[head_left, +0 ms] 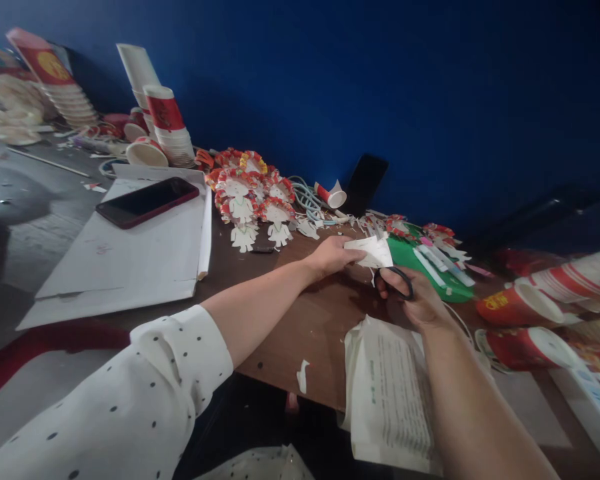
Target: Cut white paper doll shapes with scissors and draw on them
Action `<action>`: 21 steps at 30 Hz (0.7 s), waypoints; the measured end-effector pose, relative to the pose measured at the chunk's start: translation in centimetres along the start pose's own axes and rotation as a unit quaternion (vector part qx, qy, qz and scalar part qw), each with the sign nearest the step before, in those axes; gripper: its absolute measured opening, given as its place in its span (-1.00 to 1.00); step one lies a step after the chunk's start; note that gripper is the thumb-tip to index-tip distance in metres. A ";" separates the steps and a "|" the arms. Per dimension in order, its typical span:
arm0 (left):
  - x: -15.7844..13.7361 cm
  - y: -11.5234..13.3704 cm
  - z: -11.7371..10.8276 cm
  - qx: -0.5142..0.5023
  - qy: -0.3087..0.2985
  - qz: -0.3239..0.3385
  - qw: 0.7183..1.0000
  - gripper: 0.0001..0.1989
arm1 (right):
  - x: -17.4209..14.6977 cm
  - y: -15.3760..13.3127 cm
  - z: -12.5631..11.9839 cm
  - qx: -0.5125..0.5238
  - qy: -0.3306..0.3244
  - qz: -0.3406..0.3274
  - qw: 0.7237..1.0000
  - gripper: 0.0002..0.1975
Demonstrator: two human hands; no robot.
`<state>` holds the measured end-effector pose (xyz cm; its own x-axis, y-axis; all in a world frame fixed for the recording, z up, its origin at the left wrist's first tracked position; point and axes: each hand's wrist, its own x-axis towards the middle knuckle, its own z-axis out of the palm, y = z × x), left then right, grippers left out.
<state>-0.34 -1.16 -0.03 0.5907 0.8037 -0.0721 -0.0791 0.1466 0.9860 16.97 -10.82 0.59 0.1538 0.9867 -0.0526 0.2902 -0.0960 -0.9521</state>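
Between the thumb and fingers of my left hand [334, 255] is a white piece of paper [375, 252], held above the brown table [300, 320]. Black-handled scissors [399, 281] sit in my right hand [417, 293], with fingers through the loops. Their blades lie at the paper's lower right side and are mostly hidden, so I cannot tell how far apart they stand. Left of my left hand is a cluster of paper dolls [240, 207] with red frilly tops. Beneath my right wrist lies a printed plastic packet [387, 393].
A phone [147, 202] rests on a white box [125, 260] at left. Stacked paper cups [167, 123] stand behind it; more red cups [520, 303] lie at right. A dark phone [367, 180] leans on the blue wall. Markers [437, 260] lie on a green sheet [405, 267].
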 end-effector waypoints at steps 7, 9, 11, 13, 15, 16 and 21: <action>0.0 -0.1 0.0 -0.012 0.003 0.012 1.000 -0.91 | -0.2 -0.6 -0.6 -0.008 -0.033 -0.009 0.999 -0.58; 0.1 -0.2 0.0 -0.021 -0.001 0.014 1.000 -0.92 | -0.3 -0.7 -0.7 -0.003 -0.036 -0.003 0.999 -0.58; 0.1 -0.3 0.0 -0.027 -0.003 0.017 1.000 -0.92 | -0.4 -0.8 -0.7 -0.001 -0.042 0.001 0.999 -0.57; 0.0 -0.3 0.0 -0.023 -0.003 0.018 1.000 -0.91 | -0.5 -0.8 -0.8 -0.001 -0.048 0.004 0.999 -0.56; 0.0 -0.2 0.0 -0.015 -0.005 0.015 1.000 -0.92 | -0.5 -0.9 -0.8 0.001 -0.051 0.004 0.999 -0.56; 0.0 -0.2 0.0 -0.012 -0.006 0.013 1.000 -0.92 | -0.5 -0.9 -0.8 0.003 -0.050 0.004 0.999 -0.56; 0.1 -0.4 -0.1 -0.002 -0.008 0.021 1.000 -0.88 | -0.4 -0.7 -0.7 -0.006 -0.043 -0.013 0.999 -0.56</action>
<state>-0.37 -1.06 -0.42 0.5989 0.8003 -0.0290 -0.1068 0.1157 0.9875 17.33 -11.19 1.47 0.0639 0.9965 -0.0543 0.3048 -0.0713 -0.9497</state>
